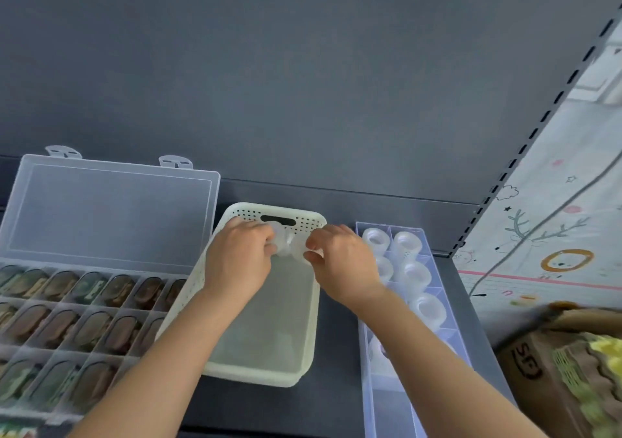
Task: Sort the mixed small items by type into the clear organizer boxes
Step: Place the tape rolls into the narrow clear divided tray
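Note:
Both my hands hover over the far end of a cream perforated basket (pixel 304 323) in the middle of the dark shelf. My left hand (pixel 240 257) and my right hand (pixel 340 259) each pinch one side of a small clear tape roll (pixel 286 244) held between them. On the left lies a clear organizer box (pixel 111 185) with its lid open; its compartments hold brown and green oval items (pixel 60 286). To the right stands a long clear divided box (pixel 422 242) with clear tape rolls (pixel 417 274) in its cells.
A cardboard box (pixel 538 360) with yellow-green contents sits at the lower right. A patterned floor mat (pixel 555 235) lies beyond the shelf's slotted upright (pixel 505 175). A grey back panel (pixel 269 84) rises behind the shelf.

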The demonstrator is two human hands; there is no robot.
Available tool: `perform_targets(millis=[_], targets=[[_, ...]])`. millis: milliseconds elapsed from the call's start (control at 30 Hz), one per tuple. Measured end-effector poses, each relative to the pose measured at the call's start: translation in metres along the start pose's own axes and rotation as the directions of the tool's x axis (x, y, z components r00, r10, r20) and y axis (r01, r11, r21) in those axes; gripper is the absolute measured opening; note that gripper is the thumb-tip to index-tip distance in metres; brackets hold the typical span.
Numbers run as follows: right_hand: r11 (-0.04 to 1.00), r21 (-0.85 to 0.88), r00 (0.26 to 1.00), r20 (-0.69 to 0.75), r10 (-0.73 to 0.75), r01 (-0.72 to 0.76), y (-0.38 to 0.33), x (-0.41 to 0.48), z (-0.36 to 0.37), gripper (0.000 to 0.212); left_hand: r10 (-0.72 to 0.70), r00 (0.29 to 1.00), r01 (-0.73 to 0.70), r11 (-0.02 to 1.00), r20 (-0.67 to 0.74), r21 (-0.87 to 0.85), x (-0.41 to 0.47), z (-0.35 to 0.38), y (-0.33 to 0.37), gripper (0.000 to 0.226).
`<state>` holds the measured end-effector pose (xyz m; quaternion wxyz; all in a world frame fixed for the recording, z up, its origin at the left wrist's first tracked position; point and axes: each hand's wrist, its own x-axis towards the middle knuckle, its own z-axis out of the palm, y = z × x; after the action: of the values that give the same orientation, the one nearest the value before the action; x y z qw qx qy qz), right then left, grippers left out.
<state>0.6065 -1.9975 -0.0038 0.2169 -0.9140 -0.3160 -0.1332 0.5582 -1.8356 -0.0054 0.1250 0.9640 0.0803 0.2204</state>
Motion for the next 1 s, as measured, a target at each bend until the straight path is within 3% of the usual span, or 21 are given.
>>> perform_targets(millis=[100, 200, 400, 633, 767, 1000], targets=[[0.996, 0.079, 0.992, -0.127, -0.02, 0.03, 0.006, -0.031, -0.025, 0.008, 0.035, 0.999, -0.038, 0.995, -0.038, -0.089, -0.022, -0.013, 0.028, 0.004], [0.991, 0.129, 0.988, -0.156, -0.006, 0.026, 0.014, -0.067, -0.055, 0.009, 0.061, 0.995, -0.072, 0.986, -0.075, -0.154, -0.047, -0.028, 0.059, 0.004], [0.992, 0.123, 0.999, -0.038, 0.022, -0.017, 0.043, -0.142, -0.101, 0.008, 0.182, 0.983, -0.179, 0.956, -0.01, -0.234, -0.098, -0.034, 0.113, 0.004], [0.986, 0.138, 0.989, 0.125, 0.072, -0.089, 0.063, -0.193, -0.128, 0.008, 0.304, 0.935, -0.241, 0.923, 0.182, -0.299, -0.142, -0.029, 0.147, 0.011], [0.986, 0.138, 0.973, 0.222, 0.062, -0.094, 0.065, -0.208, -0.132, 0.009, 0.321, 0.9, -0.25, 0.934, 0.295, -0.256, -0.154, -0.026, 0.154, 0.017], [0.99, 0.038, 0.954, 0.276, 0.117, -0.133, 0.067, -0.212, -0.117, 0.013, 0.315, 0.876, -0.264, 0.947, 0.365, -0.184, -0.152, -0.018, 0.154, 0.019]])
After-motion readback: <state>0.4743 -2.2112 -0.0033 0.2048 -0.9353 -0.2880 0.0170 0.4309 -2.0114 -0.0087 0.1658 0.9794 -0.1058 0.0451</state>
